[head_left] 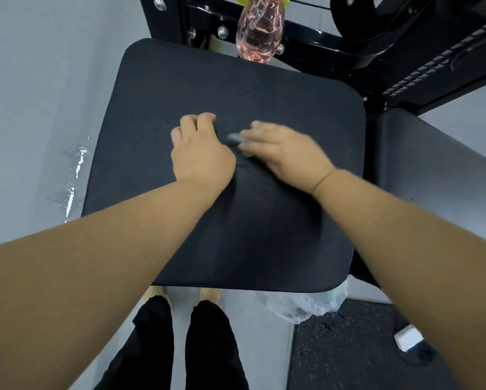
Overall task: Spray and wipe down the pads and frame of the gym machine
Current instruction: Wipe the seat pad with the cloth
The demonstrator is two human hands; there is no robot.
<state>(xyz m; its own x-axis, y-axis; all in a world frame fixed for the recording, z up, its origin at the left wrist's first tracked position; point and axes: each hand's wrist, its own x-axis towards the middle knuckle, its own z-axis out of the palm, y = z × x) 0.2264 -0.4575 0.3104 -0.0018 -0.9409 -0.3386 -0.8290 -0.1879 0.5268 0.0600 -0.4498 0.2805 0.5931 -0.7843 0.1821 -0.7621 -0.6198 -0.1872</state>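
- Grey floor (39, 80) seen all round; white smears noted on it just left of the pad
- Seat pad (264, 220): large, black, rounded corners, filling the middle of the view; a few small dark specks noted near its far edge
- Machine frame (348, 46): black painted steel with silver bolt heads, seen beyond the far edge of the seat pad and running down to the right
- Second pad (405, 153): dark, partly seen just to the right of the seat pad
- Black speckled mat (348, 347) laid on the floor at lower right
- Black trousers (208, 347) seen below the near edge of the seat pad
- Clear plastic bag (306, 305) crumpled on the floor, partly under the near right corner of the seat pad
- Spray bottle (260, 32): clear, pink liquid inside, orange top; placed at the far edge of the seat pad, against the frame
- Left hand (201, 153): rested on the middle of the seat pad, fingers curled in
- Right hand (284, 150): blurred, just beside the left hand, closed on the cloth and held down on the pad
- Cloth (236, 138): small, grey-green, seen between thumb and fingers of the right hand, touching the pad
- Small white box (408, 336) with a dark cable noted on the mat
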